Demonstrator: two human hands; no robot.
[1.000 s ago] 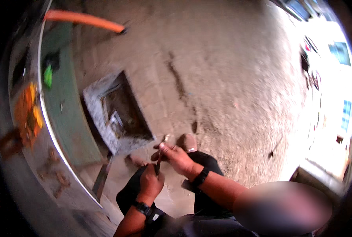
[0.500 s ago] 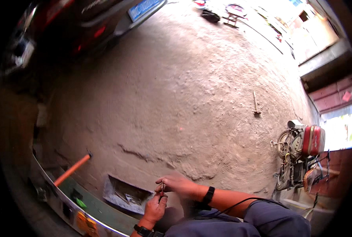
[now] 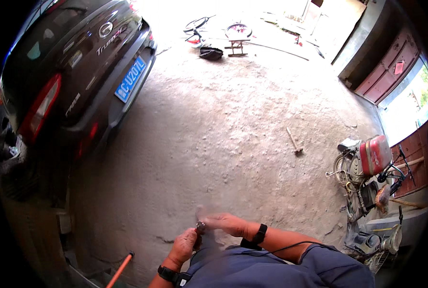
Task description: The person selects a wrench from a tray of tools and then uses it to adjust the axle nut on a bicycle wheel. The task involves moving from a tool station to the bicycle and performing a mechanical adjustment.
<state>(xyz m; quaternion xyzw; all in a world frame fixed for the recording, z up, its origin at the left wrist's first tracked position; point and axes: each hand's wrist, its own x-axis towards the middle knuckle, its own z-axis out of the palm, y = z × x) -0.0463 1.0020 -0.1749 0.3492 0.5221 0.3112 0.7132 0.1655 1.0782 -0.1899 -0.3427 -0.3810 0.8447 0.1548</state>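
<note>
- The left hand (image 3: 183,247) and the right hand (image 3: 226,223) meet low in the view, above the concrete floor (image 3: 214,134).
- Both grips are closed together on a small metal part (image 3: 200,225), held between the fingertips; its kind is too blurred to tell.
- A dark car (image 3: 74,72) stands at the left.
- A hammer (image 3: 294,141) lies on the floor, well apart.
- A red motorbike (image 3: 367,165) is parked at the right.
- An orange handle (image 3: 119,270) lies near the left wrist.
</note>
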